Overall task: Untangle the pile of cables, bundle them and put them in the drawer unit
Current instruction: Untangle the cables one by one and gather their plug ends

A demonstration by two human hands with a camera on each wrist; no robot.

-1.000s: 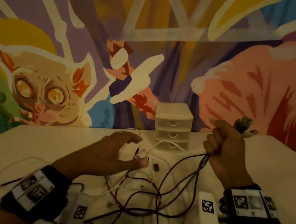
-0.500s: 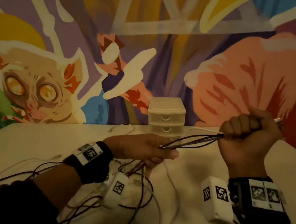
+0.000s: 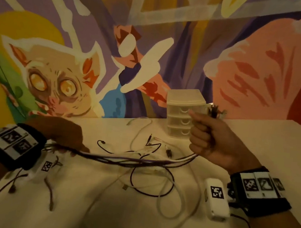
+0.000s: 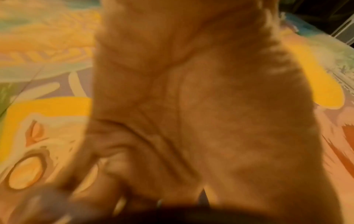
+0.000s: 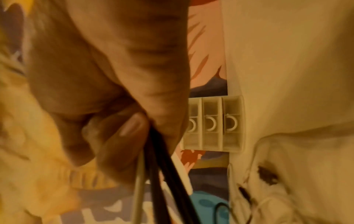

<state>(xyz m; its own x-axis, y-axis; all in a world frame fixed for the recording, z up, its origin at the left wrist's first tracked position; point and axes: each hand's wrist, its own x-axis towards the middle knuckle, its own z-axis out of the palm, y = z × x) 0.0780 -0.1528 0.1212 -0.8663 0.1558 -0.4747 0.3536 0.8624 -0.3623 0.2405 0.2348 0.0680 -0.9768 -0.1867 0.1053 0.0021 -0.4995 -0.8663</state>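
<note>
A bunch of dark and white cables (image 3: 131, 161) stretches across the white table (image 3: 263, 144) between my two hands. My right hand (image 3: 208, 138) is a fist around one end of the bunch, with plug ends (image 3: 214, 110) sticking out above it. In the right wrist view those fingers (image 5: 132, 125) clamp dark and white cables (image 5: 159, 174). My left hand (image 3: 65, 134) grips the bunch at the left, close to the tabletop. Loose white and dark cable loops (image 3: 166, 186) lie below the bunch. The white drawer unit (image 3: 183, 113) stands by the wall, its three drawers closed.
A painted mural wall (image 3: 152, 49) rises right behind the table. More cable ends (image 3: 48, 192) trail at the front left. A thin white cable (image 3: 139, 120) lies near the wall left of the drawer unit. The left wrist view is blurred, showing only my palm (image 4: 201, 113).
Both hands came down from mid-air toward the table. My left hand slid left along the bunch, so the held stretch is now longer. My right hand moved in front of the drawer unit.
</note>
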